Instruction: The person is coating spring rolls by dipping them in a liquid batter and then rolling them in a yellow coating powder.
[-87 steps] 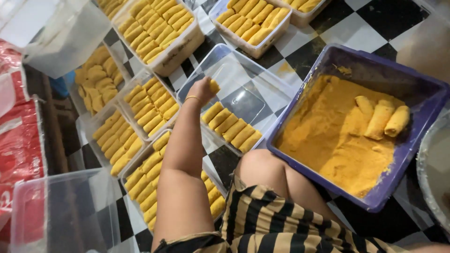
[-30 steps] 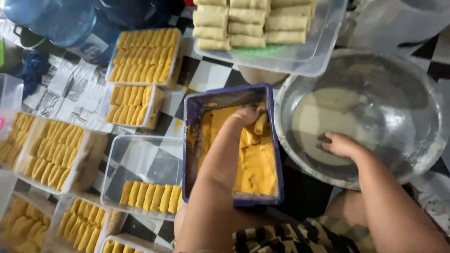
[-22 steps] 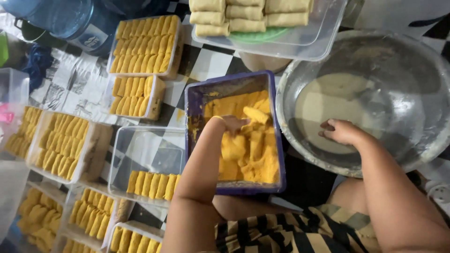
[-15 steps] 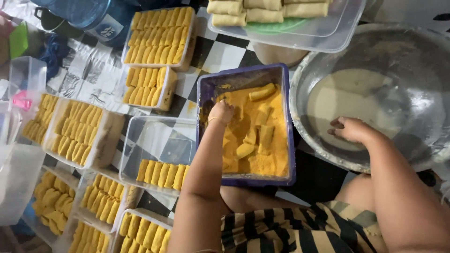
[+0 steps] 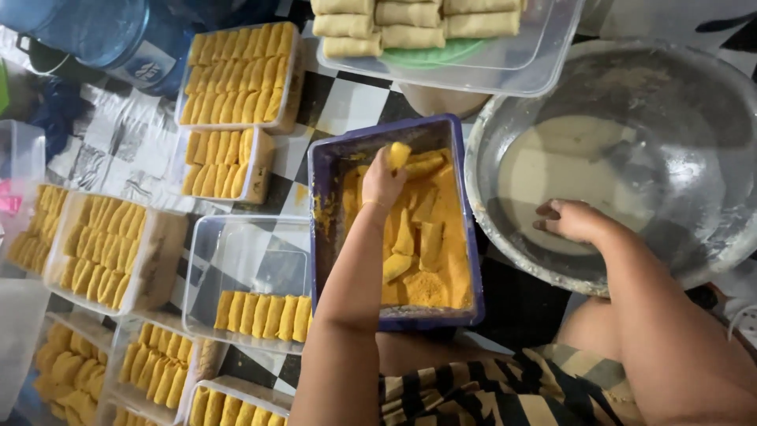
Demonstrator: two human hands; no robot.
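Observation:
My left hand (image 5: 384,180) is inside the purple tub (image 5: 319,197) of yellow crumbs and is closed on one crumb-coated roll (image 5: 399,153), lifted at the tub's far end. Several more coated rolls (image 5: 414,237) lie in the crumbs below it. My right hand (image 5: 572,219) rests with fingers spread on the near rim of the big metal bowl (image 5: 710,118), which holds pale batter (image 5: 552,166). Left of the tub stands a clear container (image 5: 252,252) with one row of coated rolls (image 5: 264,314) along its near side.
A clear box of uncoated pale rolls (image 5: 410,28) sits beyond the tub. Several filled containers of coated rolls (image 5: 236,75) cover the checkered floor at left. A blue water jug (image 5: 102,35) lies at the top left. My striped clothing (image 5: 505,394) is at the bottom.
My left hand moved from the middle of the crumb tub to its far end and picked up a coated roll. My right hand stayed on the bowl's rim. The view shifted.

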